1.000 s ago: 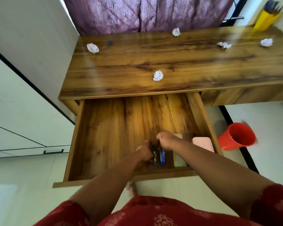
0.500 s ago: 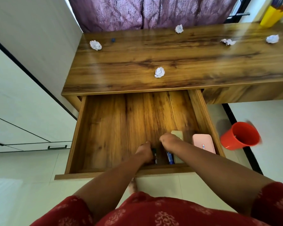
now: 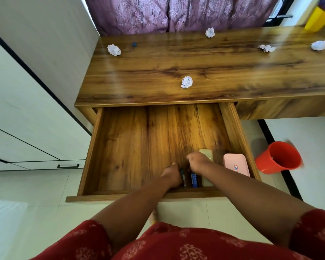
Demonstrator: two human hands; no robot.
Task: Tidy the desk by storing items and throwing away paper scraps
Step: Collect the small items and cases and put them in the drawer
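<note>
The desk drawer (image 3: 120,147) stands pulled out, and both my hands are inside it near its front wall. My left hand (image 3: 172,174) is curled against a dark green marker (image 3: 182,176). My right hand (image 3: 197,162) is curled knuckles-up, partly over a pale green box (image 3: 206,155); what its fingers hold is hidden. A blue marker (image 3: 194,180) lies under my right wrist. A pink case (image 3: 236,165) sits in the drawer's right front corner. Several crumpled paper balls lie on the desk top (image 3: 233,72), among them a near ball (image 3: 187,82) and a far left ball (image 3: 114,49).
A red bin (image 3: 278,157) stands tilted on the floor right of the drawer. A yellow pen holder (image 3: 317,17) is at the desk's far right corner, and a small blue cap (image 3: 134,44) lies at the far left. White cabinets (image 3: 26,109) line the left side.
Both hands have slid slightly toward the drawer's front with the markers. The blue marker now shows beneath my right wrist, and more of the pink case is visible.
</note>
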